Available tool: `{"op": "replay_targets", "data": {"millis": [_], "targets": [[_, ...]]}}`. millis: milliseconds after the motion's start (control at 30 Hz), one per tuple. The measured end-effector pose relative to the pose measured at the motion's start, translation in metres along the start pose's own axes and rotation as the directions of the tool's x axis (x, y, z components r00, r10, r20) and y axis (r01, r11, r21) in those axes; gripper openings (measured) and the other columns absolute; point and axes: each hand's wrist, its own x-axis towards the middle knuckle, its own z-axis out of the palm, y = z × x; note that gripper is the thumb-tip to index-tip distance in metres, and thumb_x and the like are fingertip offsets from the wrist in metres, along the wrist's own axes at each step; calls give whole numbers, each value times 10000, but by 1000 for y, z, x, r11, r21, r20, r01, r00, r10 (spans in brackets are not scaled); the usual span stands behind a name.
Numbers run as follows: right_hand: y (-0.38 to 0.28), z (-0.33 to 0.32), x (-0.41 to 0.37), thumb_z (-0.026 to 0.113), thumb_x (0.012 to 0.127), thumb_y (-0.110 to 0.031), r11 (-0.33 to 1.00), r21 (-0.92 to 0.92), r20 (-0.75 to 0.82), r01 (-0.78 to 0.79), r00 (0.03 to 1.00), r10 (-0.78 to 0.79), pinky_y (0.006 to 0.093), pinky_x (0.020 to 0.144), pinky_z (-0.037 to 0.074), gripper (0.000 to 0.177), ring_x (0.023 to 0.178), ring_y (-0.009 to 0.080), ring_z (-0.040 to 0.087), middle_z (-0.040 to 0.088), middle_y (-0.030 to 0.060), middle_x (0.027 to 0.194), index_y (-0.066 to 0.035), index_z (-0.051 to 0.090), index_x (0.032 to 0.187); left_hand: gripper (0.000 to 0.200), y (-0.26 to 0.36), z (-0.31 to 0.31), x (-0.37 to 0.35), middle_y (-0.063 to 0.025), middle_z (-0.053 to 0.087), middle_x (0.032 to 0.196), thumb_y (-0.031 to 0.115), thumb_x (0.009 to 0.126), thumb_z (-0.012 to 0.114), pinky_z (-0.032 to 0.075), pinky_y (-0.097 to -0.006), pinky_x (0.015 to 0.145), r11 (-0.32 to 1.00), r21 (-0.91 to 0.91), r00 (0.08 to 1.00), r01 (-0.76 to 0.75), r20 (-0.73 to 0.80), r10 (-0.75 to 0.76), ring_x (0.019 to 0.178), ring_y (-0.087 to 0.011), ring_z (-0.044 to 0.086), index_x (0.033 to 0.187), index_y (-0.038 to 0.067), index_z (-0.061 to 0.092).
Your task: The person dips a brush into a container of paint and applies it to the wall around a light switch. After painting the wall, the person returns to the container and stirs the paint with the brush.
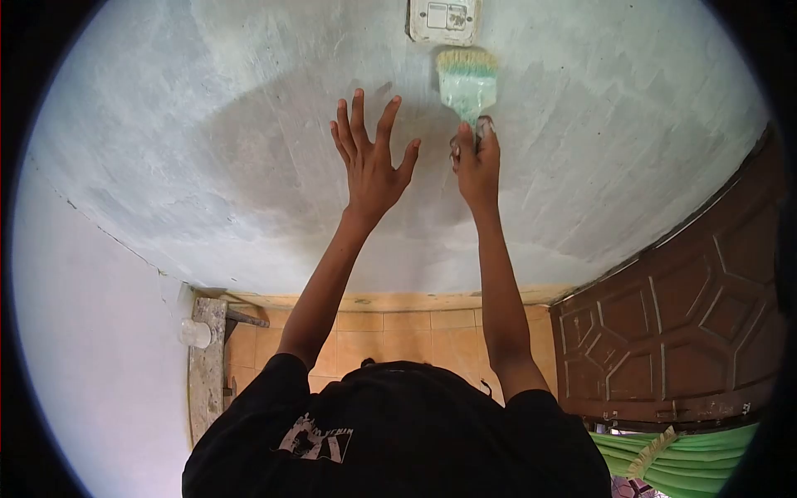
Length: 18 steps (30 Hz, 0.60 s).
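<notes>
My right hand (478,170) grips the handle of a wide paintbrush (467,90), its pale bristles pointing up against the wall. Green and white paint smears cover the brush, and whitish paint marks some of the fingers. Just above the bristles is a white switch plate (445,20), speckled with paint. To the left, my left hand (374,166) is spread with its fingers apart, at or very near the wall (274,141); whether it touches cannot be made out. The wall has patchy grey and whitish brush streaks.
A worn wooden bench (207,365) stands at the lower left, with a translucent plastic container (196,334) on it. Orange tiles (398,332) cover the floor. At right is a brown panelled door (672,315), with a green curtain (706,465) below it in view.
</notes>
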Motion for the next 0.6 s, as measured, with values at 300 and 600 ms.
{"op": "replay_targets", "data": {"millis": [300,600], "targets": [[11,26,-1,463,1042,-330,996,-40,-2,-81,997,81,275,574,401,351,614,90,473,517,5,686,-28,563,892,690,-11,-3,3,-196,154,1580,323,871,700,77,-616,1150,998,-47,998,36,-41,-38,1477,-418,32,1476,199,393],[14,42,-1,447,1049,-376,997,-3,-78,-77,994,77,235,492,348,395,536,53,417,463,-24,633,-45,550,860,710,-15,-2,6,-193,192,1560,322,864,707,104,-635,1138,996,-70,997,49,-55,-53,1469,-419,62,1479,172,384]]}}
